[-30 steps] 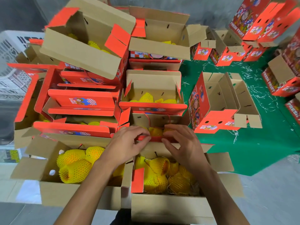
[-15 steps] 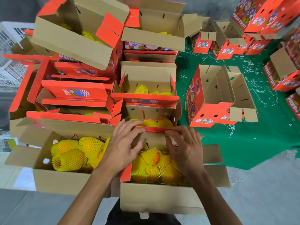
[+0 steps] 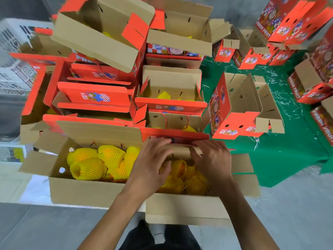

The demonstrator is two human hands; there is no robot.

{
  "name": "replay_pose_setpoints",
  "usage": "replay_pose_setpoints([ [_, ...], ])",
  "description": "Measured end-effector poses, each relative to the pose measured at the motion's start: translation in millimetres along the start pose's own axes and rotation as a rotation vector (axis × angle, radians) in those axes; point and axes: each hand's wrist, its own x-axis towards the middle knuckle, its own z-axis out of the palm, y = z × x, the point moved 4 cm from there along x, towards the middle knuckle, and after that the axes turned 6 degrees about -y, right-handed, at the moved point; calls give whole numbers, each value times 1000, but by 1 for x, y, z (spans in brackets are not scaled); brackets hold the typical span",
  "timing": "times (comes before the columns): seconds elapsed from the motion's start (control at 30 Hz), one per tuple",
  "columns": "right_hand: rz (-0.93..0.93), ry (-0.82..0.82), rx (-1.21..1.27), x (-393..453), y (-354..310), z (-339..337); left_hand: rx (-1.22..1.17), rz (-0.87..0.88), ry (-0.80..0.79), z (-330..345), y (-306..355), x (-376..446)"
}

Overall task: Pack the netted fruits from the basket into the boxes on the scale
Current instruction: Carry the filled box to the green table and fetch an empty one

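Head view: left hand (image 3: 153, 159) and right hand (image 3: 211, 157) at 6 o'clock, fingers straight, pressing far flap (image 3: 180, 150) of near box (image 3: 180, 208). Netted fruits (image 3: 185, 179) inside, under both palms. More netted fruits (image 3: 93, 163) in box (image 3: 81, 192) at 8 o'clock.

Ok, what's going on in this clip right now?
A person is packing fruit boxes. Both the left hand and right hand rest on the far flap of the near box, over its netted fruits. The box to the left lies open, full of fruit.
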Motion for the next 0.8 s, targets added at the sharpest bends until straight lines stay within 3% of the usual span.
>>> replay_pose_setpoints([
  [0.1,0,17,9,4,4,4,23,131,-14,6,9,-13],
  [0.33,72,-4,-58,-4,0,8,129,144,-296,31,31,-38],
  [0.5,94,1,-50,-14,-11,5,231,134,-414,54,55,-40],
  [0.7,50,37,-15,-13,-12,-1,240,-46,-547,91,53,-52],
  [0.8,50,18,6,-16,-13,-2,240,-61,-515,95,54,-64],
])
